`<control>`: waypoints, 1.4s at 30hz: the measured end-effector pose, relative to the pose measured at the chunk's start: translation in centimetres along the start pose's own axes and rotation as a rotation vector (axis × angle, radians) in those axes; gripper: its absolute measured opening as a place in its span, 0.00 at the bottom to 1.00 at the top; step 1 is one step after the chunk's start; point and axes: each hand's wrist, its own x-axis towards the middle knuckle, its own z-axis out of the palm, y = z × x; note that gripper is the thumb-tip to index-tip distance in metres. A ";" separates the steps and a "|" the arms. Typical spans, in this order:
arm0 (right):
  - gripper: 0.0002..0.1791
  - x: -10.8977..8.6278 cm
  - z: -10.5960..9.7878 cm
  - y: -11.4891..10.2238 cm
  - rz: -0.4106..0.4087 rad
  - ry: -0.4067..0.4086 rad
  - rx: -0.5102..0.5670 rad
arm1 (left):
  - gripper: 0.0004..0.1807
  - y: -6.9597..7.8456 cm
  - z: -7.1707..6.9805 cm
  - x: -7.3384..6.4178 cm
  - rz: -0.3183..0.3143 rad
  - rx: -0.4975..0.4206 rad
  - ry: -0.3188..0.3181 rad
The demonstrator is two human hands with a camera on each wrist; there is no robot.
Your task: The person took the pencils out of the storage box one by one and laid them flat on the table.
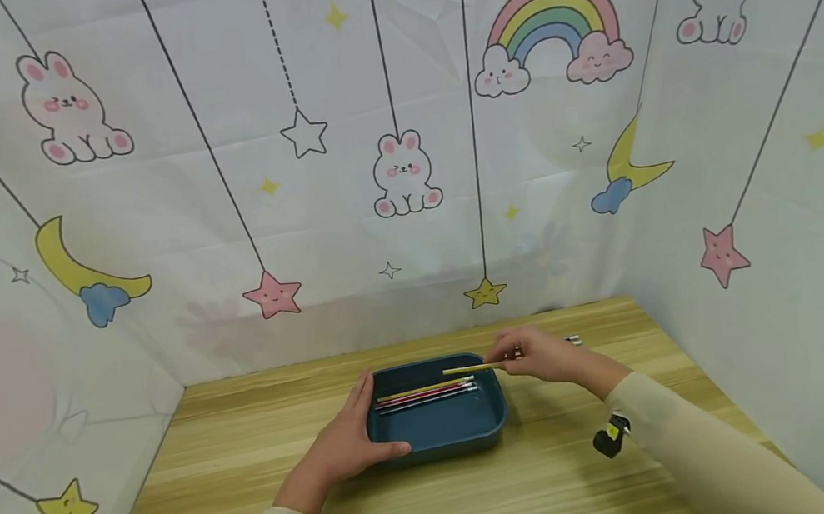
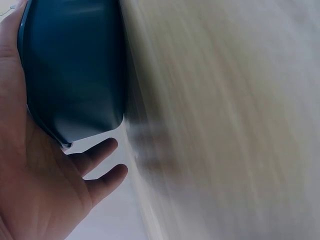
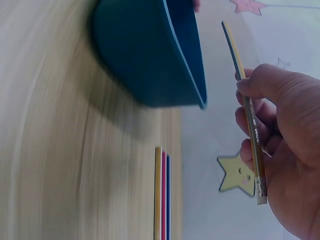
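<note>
A dark blue rectangular box (image 1: 448, 452) stands on the wooden table. Inside, several pencils (image 1: 426, 391), yellow, red and dark, lie side by side along its far part. My left hand (image 1: 343, 442) holds the box at its left end, thumb along the near rim and fingers at the far left corner. Over the far right corner, my right hand (image 1: 539, 354) pinches a yellow pencil with dark stripes (image 3: 254, 127) between thumb and fingers. The pencil's bare end points left over the box, and its eraser end lies by the palm.
More pencils (image 3: 162, 195), yellow, red and blue, lie on the table (image 1: 554, 460) to the right of the box, mostly hidden behind the right hand in the head view. A white printed cloth (image 1: 334, 232) hangs behind the table and on both sides.
</note>
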 end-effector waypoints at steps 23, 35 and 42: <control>0.12 -3.7 -1.4 6.4 0.037 0.142 -0.102 | 0.78 0.2 -0.4 -0.1 0.046 0.200 0.052; 0.12 -4.8 -2.0 8.6 0.048 0.164 -0.129 | 0.77 0.3 -0.3 -0.3 0.030 0.191 0.039; 0.13 -5.0 -2.2 9.6 0.089 0.147 -0.130 | 0.77 0.4 -0.3 -0.2 0.028 0.183 0.039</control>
